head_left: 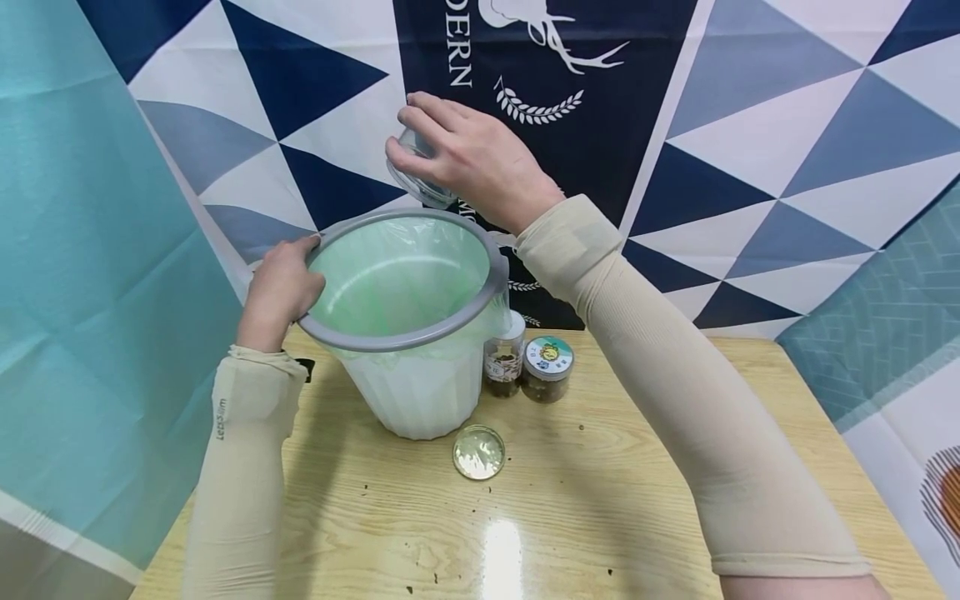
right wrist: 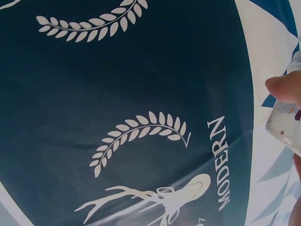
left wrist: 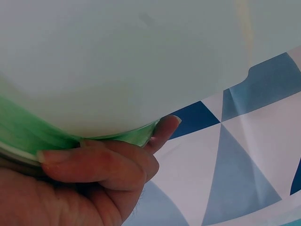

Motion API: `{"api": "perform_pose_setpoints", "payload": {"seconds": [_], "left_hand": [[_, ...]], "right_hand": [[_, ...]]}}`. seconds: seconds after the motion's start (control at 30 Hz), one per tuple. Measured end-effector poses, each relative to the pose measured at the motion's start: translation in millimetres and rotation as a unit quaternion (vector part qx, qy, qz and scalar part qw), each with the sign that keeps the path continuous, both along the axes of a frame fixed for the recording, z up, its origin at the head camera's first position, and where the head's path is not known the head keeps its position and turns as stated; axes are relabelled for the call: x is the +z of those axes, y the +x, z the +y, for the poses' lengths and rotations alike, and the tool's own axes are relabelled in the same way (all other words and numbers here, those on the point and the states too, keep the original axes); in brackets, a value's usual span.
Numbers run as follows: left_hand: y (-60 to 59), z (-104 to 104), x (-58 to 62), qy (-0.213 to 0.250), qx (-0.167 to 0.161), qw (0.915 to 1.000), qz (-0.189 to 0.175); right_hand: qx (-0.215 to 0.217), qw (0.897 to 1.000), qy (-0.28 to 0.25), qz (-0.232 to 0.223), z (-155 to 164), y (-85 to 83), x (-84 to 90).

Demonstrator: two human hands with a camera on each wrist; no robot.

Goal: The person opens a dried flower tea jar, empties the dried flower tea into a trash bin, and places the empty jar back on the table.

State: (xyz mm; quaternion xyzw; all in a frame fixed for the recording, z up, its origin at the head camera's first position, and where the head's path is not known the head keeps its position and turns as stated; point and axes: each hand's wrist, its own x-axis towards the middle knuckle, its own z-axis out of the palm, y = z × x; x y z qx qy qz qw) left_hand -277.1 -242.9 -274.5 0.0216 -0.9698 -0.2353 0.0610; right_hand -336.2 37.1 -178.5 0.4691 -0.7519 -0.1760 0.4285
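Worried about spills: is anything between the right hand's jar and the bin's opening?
Nothing visible is: the right hand holds the jar above the bin's far rim in the head view; the left hand grips its left side.

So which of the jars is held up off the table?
The clear jar in the right hand; the taller white-lidded jar and the shorter print-lidded jar both stand on the table.

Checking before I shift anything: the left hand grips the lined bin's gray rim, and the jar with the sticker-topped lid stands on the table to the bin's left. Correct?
Only the side is wrong: the head view shows the sticker-topped jar on the table to the right of the bin. The left hand does grip its gray rim.
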Motion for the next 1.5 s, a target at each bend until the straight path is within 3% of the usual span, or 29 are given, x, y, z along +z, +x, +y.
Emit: {"api": "perform_pose_setpoints", "payload": {"seconds": [0.2,0.47,0.8,1.0,1.13,1.23,1.37,1.43,1.5], "left_hand": [[-0.3,1.6,-0.3,0.003,-0.001,1.0000,-0.004],[-0.4,2.7,-0.8,0.008,0.000,1.0000,0.000],[3.7,0.3,-0.1,0.033,-0.001,0.9995,-0.002],[2.3,-2.3,-4.2,0.062,0.002,0.9981,0.005],[3.0,-3.9,-7.6,0.075,0.021,0.9964,0.033],[7.0,-2.4,-7.8,0.037,0.057,0.9956,0.065],[16.8,7.0,-5.6,-0.014,0.096,0.9817,0.164],[24.2,15.7,-3.3,-0.016,0.072,0.9689,0.236],[32.9,27.4,-1.3,-0.006,0.013,0.9551,0.296]], "right_hand": [[-0.008,0.998,0.041,0.042,2.3,-0.4,0.9],[-0.007,0.997,0.038,0.064,4.1,-0.2,-1.4],[-0.013,0.999,0.019,0.025,6.0,5.7,-7.5],[0.034,0.995,-0.076,-0.050,9.4,10.5,-15.4],[0.051,0.976,-0.155,-0.146,9.8,16.0,-18.4],[0.060,0.946,-0.222,-0.229,13.8,20.8,-21.9],[0.075,0.910,-0.280,-0.295,23.3,26.6,-28.8],[0.081,0.899,-0.291,-0.317,28.1,29.2,-33.0],[0.093,0.890,-0.298,-0.332,31.8,31.7,-37.2]]}}
